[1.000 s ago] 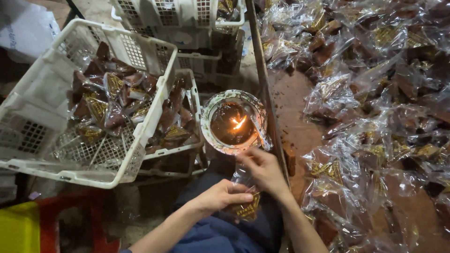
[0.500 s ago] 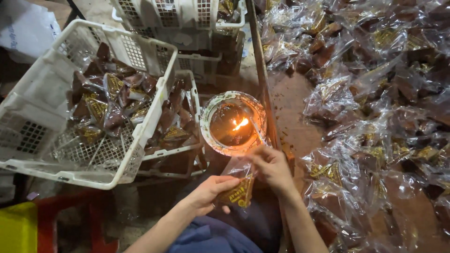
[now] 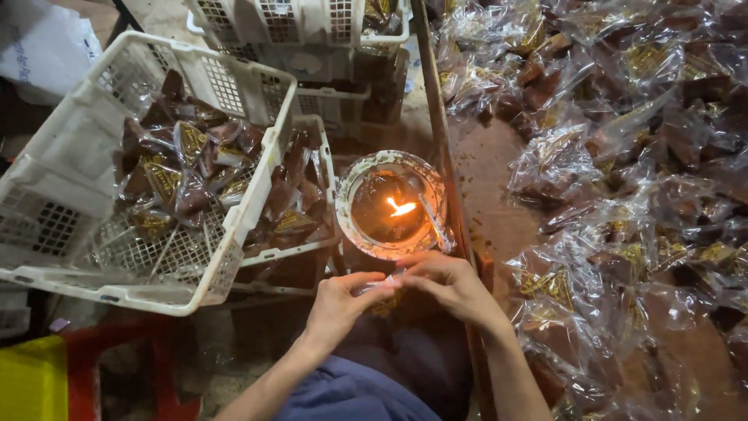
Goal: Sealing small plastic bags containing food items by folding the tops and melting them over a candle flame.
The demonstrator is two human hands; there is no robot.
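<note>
**Both hands pinch a clear packet just below the flame**

Your left hand and right hand meet fingertip to fingertip, and between them you hold a small clear plastic packet. Both hands are closed down to a pinch on it: thumbs and forefingers press its edge, the other fingers curl loosely. The packet's lower part, with a gold-printed patch, hangs under your fingers and is mostly hidden.

Just beyond your fingertips stands a round bowl with a chipped pale rim, dark liquid inside and a small flame burning at its middle. A thin stick leans on its rim on your right hand's side.

Beyond your left hand sits a white plastic crate holding filled packets of dark brown pieces. To the outside of your right hand, a heap of similar clear packets covers the table. A wooden edge runs away from your right hand between bowl and heap.
</note>
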